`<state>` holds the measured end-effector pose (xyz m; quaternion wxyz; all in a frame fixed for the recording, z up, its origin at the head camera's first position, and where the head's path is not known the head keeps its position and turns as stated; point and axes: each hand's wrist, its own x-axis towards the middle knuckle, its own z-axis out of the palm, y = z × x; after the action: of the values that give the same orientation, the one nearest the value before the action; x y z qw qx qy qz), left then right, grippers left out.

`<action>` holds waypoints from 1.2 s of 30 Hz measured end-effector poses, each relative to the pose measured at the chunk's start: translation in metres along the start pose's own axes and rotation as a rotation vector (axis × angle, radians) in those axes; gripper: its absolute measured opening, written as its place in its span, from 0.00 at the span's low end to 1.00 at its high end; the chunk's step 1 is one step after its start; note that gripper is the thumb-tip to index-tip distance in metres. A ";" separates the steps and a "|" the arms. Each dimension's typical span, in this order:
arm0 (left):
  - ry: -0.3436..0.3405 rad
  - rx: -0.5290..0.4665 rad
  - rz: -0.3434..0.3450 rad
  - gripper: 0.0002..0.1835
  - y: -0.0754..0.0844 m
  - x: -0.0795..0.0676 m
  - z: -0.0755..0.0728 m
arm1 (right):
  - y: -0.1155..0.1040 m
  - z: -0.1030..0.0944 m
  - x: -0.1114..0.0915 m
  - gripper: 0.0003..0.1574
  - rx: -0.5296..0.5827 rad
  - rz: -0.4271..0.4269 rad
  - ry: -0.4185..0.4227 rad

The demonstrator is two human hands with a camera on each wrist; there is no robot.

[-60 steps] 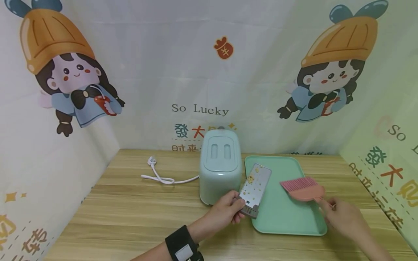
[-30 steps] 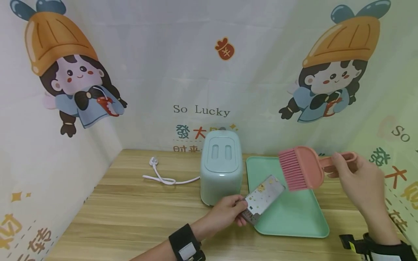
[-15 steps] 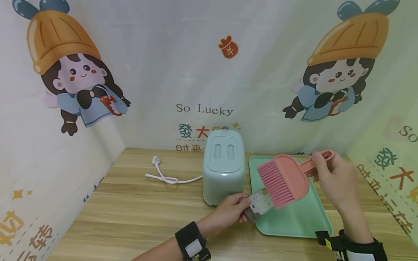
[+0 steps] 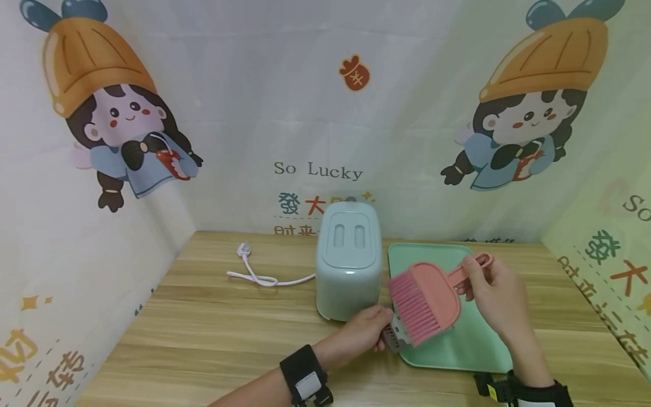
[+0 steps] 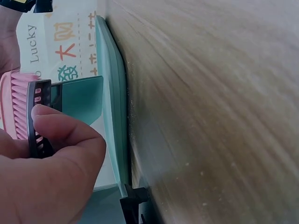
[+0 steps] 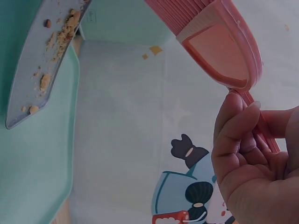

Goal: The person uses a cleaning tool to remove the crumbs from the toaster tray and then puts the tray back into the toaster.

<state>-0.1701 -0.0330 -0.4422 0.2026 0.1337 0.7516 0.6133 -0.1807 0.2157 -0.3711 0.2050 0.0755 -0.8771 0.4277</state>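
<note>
My left hand point(image 4: 362, 334) pinches the slotted dark end of a flat crumb tray point(image 4: 394, 336), thumb on top, beside the toaster. In the right wrist view the crumb tray point(image 6: 29, 63) carries yellowish crumbs point(image 6: 45, 82) on its grey surface. By its handle, my right hand point(image 4: 495, 299) holds a pink brush point(image 4: 434, 294). From the head, the bristles cover most of the crumb tray; the right wrist view has them apart from its far part. Both are over a green serving tray point(image 4: 478, 350). The pale green toaster point(image 4: 348, 282) stands left of it, lid on top.
A white power cord point(image 4: 261, 281) with its plug point(image 4: 244, 250) lies left of the toaster on the wooden table point(image 4: 213, 339). A printed cloth point(image 4: 244, 102) hangs behind. Small crumbs point(image 5: 204, 204) are scattered on the tabletop in the left wrist view.
My right hand has lifted the brush from the green tray's right side, then brought it left and down over the crumb tray. My left hand has kept its grip, turning the crumb tray rightward.
</note>
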 end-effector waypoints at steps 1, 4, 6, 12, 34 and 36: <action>-0.003 -0.004 0.000 0.19 0.000 0.000 0.000 | 0.001 0.002 0.000 0.20 0.003 0.002 -0.009; -0.009 -0.012 -0.005 0.20 -0.001 0.001 0.000 | 0.004 0.005 0.000 0.19 0.004 -0.003 -0.018; -0.011 -0.016 -0.004 0.21 0.000 0.001 0.000 | 0.005 0.007 0.001 0.19 0.004 -0.009 -0.014; -0.016 -0.032 0.013 0.20 0.000 0.003 0.001 | 0.008 0.013 0.000 0.20 0.041 0.019 -0.049; 0.023 0.010 -0.021 0.21 -0.003 0.006 0.002 | 0.016 0.000 0.001 0.22 -0.025 0.033 -0.042; 0.024 0.013 -0.013 0.22 -0.003 0.006 0.002 | 0.013 0.002 0.001 0.22 -0.002 0.039 -0.052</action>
<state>-0.1738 -0.0292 -0.4462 0.1966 0.1226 0.7589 0.6086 -0.1863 0.2221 -0.3815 0.1739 0.0695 -0.8838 0.4288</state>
